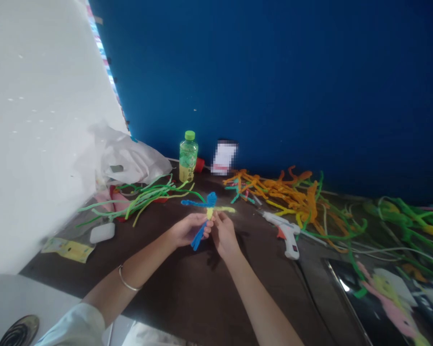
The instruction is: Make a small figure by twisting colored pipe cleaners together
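A small stick figure of blue and yellow pipe cleaners (211,199) is held up over the middle of the dark table. Its blue head and one blue arm point up and left, a yellow arm sticks out to the right, and two blue legs hang below. My left hand (189,230) is closed around the figure's waist, thumb and fingers pinching it. Fingertips of my right hand (224,234) are pressed together at the yellow body from the right side. Part of the body is hidden behind the fingers.
Green pipe cleaners (147,198) lie at left, orange ones (281,190) at right. A green-capped bottle (188,158) and a phone (224,157) stand by the blue wall. A glue gun (285,230) with its cable, a white case (102,233) and a dark tray (350,298) also lie around.
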`<action>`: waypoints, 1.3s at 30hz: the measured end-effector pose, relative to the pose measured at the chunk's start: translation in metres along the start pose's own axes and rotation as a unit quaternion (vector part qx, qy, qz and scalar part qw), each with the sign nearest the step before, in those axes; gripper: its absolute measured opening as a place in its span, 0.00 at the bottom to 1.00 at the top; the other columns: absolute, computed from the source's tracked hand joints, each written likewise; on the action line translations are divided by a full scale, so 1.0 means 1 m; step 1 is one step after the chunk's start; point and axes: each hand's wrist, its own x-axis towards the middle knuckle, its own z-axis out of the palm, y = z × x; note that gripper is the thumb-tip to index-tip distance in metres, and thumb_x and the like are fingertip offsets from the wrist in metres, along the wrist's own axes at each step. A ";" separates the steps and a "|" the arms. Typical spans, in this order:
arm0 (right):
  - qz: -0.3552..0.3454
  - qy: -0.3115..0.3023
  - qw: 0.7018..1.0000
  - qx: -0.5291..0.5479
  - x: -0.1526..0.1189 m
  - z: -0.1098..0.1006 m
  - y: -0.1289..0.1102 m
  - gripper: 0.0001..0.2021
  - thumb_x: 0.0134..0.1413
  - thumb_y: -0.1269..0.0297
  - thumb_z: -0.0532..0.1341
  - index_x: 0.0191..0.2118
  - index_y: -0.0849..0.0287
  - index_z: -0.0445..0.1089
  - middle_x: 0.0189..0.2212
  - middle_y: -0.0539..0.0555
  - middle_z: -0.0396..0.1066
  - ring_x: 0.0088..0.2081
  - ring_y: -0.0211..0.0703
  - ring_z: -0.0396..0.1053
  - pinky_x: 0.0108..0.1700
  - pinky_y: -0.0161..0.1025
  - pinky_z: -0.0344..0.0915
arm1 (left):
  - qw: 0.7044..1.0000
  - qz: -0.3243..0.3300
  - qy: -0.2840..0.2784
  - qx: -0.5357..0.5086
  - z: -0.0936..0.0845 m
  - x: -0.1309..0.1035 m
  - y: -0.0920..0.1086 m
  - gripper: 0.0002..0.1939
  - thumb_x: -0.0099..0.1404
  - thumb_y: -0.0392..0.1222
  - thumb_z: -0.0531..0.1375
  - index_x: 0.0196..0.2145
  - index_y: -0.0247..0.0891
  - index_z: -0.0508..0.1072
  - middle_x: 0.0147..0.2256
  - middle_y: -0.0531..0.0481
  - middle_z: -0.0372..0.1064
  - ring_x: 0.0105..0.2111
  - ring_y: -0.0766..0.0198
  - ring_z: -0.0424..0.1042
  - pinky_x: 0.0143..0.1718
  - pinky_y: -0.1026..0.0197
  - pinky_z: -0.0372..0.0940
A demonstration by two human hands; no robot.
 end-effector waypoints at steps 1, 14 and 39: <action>0.017 -0.022 1.000 0.008 -0.001 0.001 -0.002 0.14 0.41 0.52 0.63 0.25 0.57 0.63 0.13 0.42 0.58 0.16 0.34 0.58 0.23 0.36 0.63 | 1.000 -0.001 0.002 0.011 -0.001 0.000 0.000 0.10 0.51 0.37 0.63 0.32 0.29 0.69 0.25 0.51 0.59 0.21 0.76 0.58 0.23 0.70 0.57; -0.161 0.074 0.969 -0.170 0.001 -0.007 -0.002 0.12 0.46 0.55 0.60 0.27 0.59 0.63 0.23 0.49 0.68 0.27 0.38 0.66 0.30 0.35 0.65 | 0.772 0.293 0.213 0.523 0.000 0.003 -0.016 0.12 0.53 0.46 0.60 0.33 0.36 0.70 0.30 0.48 0.71 0.29 0.65 0.70 0.33 0.64 0.63; -0.089 0.019 0.996 -0.009 0.008 -0.013 -0.001 0.10 0.38 0.58 0.66 0.24 0.60 0.70 0.22 0.50 0.70 0.28 0.39 0.68 0.34 0.38 0.65 | 0.976 0.123 0.025 0.177 -0.004 0.004 -0.001 0.11 0.52 0.42 0.62 0.25 0.30 0.68 0.20 0.52 0.60 0.19 0.74 0.57 0.23 0.66 0.55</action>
